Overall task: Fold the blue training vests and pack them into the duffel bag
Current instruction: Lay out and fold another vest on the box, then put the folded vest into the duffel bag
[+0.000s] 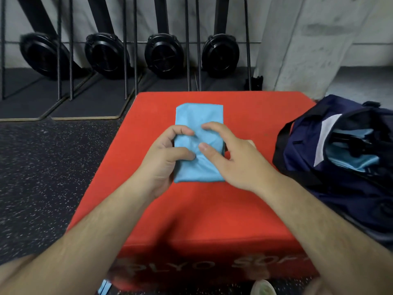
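Red plyo box (191,209) stands on speckled black floor (42,177). On its top, centre: light-blue vest (200,116), folded flat. Navy duffel bag (340,201) at box's right edge, unclear if resting on it.

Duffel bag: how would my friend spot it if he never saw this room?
Look for the big red box in the middle of the gym floor. At its right edge sits the duffel bag, dark navy with black straps. Unlike the folded vest on the box, it is big, dark and gaping open, with light blue cloth showing inside.
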Available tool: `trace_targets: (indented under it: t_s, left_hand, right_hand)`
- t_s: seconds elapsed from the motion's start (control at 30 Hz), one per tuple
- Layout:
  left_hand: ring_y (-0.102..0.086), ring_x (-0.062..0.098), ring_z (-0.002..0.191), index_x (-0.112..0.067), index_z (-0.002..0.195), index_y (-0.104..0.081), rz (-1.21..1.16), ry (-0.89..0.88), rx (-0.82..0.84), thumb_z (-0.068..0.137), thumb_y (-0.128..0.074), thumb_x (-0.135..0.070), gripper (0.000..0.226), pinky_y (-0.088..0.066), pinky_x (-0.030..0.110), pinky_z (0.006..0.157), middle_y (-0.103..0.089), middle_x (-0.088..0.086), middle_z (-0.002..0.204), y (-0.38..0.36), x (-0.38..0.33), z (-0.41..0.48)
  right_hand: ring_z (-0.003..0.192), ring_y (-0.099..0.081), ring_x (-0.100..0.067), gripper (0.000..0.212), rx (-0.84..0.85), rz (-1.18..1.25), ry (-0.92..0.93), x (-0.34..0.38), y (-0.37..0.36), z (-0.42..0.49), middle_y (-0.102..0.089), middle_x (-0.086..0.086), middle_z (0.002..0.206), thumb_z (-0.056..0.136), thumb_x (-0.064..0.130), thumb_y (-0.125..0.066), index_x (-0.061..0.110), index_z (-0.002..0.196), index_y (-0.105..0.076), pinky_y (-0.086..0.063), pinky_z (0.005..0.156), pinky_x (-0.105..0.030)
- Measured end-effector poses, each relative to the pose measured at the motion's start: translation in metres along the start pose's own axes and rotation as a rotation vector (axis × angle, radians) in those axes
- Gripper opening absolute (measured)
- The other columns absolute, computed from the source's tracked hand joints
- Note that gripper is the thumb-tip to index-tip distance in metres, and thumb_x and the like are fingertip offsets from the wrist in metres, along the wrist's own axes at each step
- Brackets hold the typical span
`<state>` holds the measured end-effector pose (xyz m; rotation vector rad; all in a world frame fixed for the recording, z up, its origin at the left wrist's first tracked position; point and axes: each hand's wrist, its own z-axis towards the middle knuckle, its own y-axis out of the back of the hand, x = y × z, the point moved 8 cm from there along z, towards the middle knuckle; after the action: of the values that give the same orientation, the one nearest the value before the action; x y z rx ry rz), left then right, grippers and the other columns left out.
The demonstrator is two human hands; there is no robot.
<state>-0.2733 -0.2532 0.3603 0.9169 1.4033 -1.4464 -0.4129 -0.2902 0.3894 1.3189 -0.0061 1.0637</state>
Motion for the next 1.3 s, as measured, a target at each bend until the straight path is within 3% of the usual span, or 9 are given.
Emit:
trace_targets:
  t_s: [0.07, 0.13, 0.2, 0.33, 0.57, 0.77, 0.97, 1.17, 1.3]
  left_hand:
    - [-0.065, 0.030, 0.090, -0.026, 0.092, -0.062, -0.058, 0.046, 0.067, 0.069, -0.057, 0.011, 0.044, -0.054, 0.037, 0.074, -0.065, 0.012, 0.103, -0.009, 0.001, -0.004]
    - [-0.065, 0.030, 0.093, -0.026, 0.097, -0.061, -0.096, 0.100, 0.131, 0.069, -0.056, 0.010, 0.045, -0.054, 0.038, 0.075, -0.065, 0.011, 0.107, -0.020, 0.002, -0.008]
    - [-0.066, 0.030, 0.093, -0.025, 0.101, -0.062, -0.070, 0.116, 0.141, 0.070, -0.056, 0.011, 0.048, -0.055, 0.037, 0.074, -0.066, 0.009, 0.108, -0.026, 0.001, -0.010]
    - [-0.066, 0.026, 0.090, -0.024, 0.103, -0.064, 0.077, 0.054, 0.054, 0.075, -0.053, 0.020, 0.053, -0.056, 0.034, 0.070, -0.069, 0.007, 0.103, -0.032, -0.006, -0.013]
    - [-0.069, 0.028, 0.097, -0.049, 0.139, -0.039, 0.034, 0.129, 0.038, 0.086, -0.069, -0.006, 0.074, -0.052, 0.043, 0.093, -0.071, 0.008, 0.115, -0.058, 0.016, -0.029]
    - [-0.064, 0.015, 0.072, -0.026, 0.123, -0.053, 0.012, -0.029, -0.247, 0.086, -0.070, -0.003, 0.047, -0.054, 0.030, 0.061, -0.066, 0.008, 0.095, -0.074, -0.005, -0.007]
    - [-0.067, 0.019, 0.074, -0.021, 0.110, -0.055, 0.184, -0.127, -0.120, 0.092, -0.065, -0.004, 0.026, -0.056, 0.033, 0.062, -0.068, 0.012, 0.096, -0.146, -0.010, 0.031]
    - [-0.058, 0.009, 0.085, -0.034, 0.120, -0.043, 0.644, -0.243, -0.016, 0.093, -0.067, -0.026, 0.037, -0.048, 0.019, 0.070, -0.060, 0.002, 0.106, -0.217, 0.024, 0.063]
    - [-0.053, 0.026, 0.109, -0.035, 0.115, -0.055, 1.061, -0.321, 0.151, 0.089, -0.061, -0.029, 0.028, -0.042, 0.034, 0.095, -0.056, 0.005, 0.108, -0.258, 0.056, 0.085]
  right_hand:
    - [0.077, -0.062, -0.002, 0.035, 0.094, 0.240, -0.057, -0.003, -0.002, -0.003, -0.067, 0.008, 0.086, 0.097, 0.054, -0.053, 0.055, 0.130, -0.042, -0.051, 0.081, -0.031]
    - [0.108, -0.061, -0.002, 0.037, 0.117, 0.496, -0.076, -0.004, -0.002, -0.006, -0.062, 0.014, 0.122, 0.097, 0.041, -0.061, 0.053, 0.129, -0.046, -0.049, 0.097, -0.029]
    - [0.119, -0.058, -0.008, 0.042, 0.097, 0.656, -0.086, -0.007, -0.001, -0.006, -0.058, 0.010, 0.132, 0.091, 0.029, -0.068, 0.046, 0.127, -0.054, -0.047, 0.105, -0.034]
    - [0.118, -0.062, -0.020, 0.044, 0.056, 0.741, -0.107, -0.016, 0.007, -0.012, -0.063, 0.001, 0.128, 0.081, 0.020, -0.074, 0.038, 0.120, -0.065, -0.049, 0.105, -0.045]
    - [0.110, -0.060, -0.002, 0.054, -0.190, 0.680, -0.178, -0.030, 0.047, -0.030, -0.061, 0.013, 0.125, 0.089, 0.011, -0.073, 0.040, 0.132, -0.059, -0.051, 0.093, -0.019]
    - [0.105, -0.065, 0.000, 0.055, -0.302, 0.787, -0.224, -0.039, 0.083, -0.042, -0.064, 0.011, 0.122, 0.084, 0.010, -0.078, 0.037, 0.130, -0.062, -0.054, 0.090, -0.022]
    - [0.106, -0.058, 0.007, 0.060, -0.486, 0.747, -0.337, -0.074, 0.140, -0.074, -0.058, 0.015, 0.126, 0.083, 0.016, -0.080, 0.036, 0.135, -0.058, -0.050, 0.085, -0.011]
    - [0.117, -0.058, -0.009, 0.060, -0.816, 0.699, -0.517, -0.148, 0.189, -0.108, -0.054, 0.007, 0.134, 0.085, 0.018, -0.076, 0.032, 0.140, -0.056, -0.049, 0.104, -0.033]
    - [0.106, -0.060, -0.004, 0.060, -0.932, 0.788, -0.606, -0.190, 0.204, -0.129, -0.054, 0.004, 0.134, 0.087, 0.012, -0.070, 0.030, 0.142, -0.053, -0.050, 0.085, -0.016]
